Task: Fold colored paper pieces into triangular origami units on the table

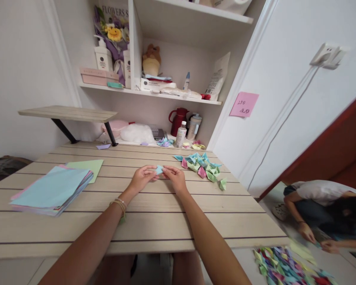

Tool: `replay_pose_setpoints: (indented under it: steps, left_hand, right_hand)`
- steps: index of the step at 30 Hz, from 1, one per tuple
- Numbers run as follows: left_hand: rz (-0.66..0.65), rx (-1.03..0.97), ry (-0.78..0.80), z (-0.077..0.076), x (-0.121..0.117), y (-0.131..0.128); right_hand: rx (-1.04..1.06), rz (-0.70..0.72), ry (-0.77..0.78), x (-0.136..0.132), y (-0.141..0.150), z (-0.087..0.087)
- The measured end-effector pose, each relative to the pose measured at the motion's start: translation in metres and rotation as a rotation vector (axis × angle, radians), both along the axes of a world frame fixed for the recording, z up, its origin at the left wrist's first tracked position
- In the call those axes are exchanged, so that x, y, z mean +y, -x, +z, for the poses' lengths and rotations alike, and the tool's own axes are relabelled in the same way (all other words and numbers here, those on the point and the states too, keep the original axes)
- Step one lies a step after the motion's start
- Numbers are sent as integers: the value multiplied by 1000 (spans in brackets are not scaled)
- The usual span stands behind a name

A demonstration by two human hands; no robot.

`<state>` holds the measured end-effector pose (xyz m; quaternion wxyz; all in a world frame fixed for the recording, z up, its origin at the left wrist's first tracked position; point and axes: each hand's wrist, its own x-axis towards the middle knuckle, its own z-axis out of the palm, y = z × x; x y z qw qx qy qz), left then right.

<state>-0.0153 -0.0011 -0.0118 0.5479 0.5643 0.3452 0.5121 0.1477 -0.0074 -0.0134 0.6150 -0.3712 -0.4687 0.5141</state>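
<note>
Both my hands meet at the middle of the wooden table (142, 221), pinching a small light-blue folded paper piece (159, 170). My left hand (142, 178) grips its left side with curled fingers; a bracelet sits on that wrist. My right hand (174, 177) pinches its right side. A pile of folded paper shapes (203, 166) in blue, green and pink lies just right of my hands. A stack of coloured paper sheets (53, 190), light blue on top, rests at the left.
A green sheet (87, 165) lies behind the stack. Shelves hold bottles, a red jug (178, 120), a plush toy and flowers. A raised wooden ledge (68, 113) stands back left. On the floor at right another person crouches by a heap of folded paper (284, 267).
</note>
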Motion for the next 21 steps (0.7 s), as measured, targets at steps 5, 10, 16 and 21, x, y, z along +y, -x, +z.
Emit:
replay_pose_setpoints:
  steps: [5,10,16,21]
  left_hand:
    - [-85,13,52,-5,0,-1]
    - [-91,120,79,-8,1,-3]
    - [-3,121,61,-5,1,-2]
    - [32,114,8,-8,2,-4]
  right_hand:
    - [-61,-48,14,1,-1,-3]
    - [-198,-46,10,0,0,-7]
    - [-162,49,-22,-1,7,-9]
    - [-198,79,-42,-1,7,-11]
